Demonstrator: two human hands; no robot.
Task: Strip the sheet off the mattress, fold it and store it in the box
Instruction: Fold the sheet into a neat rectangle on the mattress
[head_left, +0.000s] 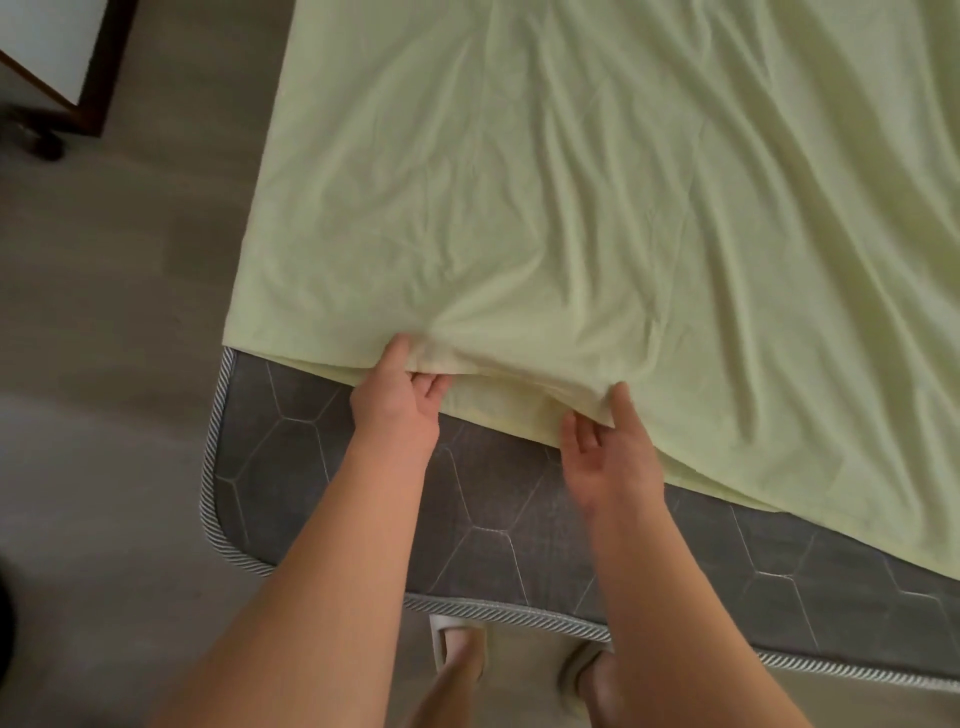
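A pale yellow-green sheet lies wrinkled over a grey quilted mattress with striped piping. The near end of the mattress is bare. My left hand pinches the sheet's near edge, thumb on top and fingers under the cloth. A little to its right, my right hand grips the same edge, which bunches up between the two hands. No box is in view.
Grey floor runs along the left of the mattress. A dark wooden frame with a white panel stands at the top left, on a dark foot. My feet in sandals show below the mattress's near edge.
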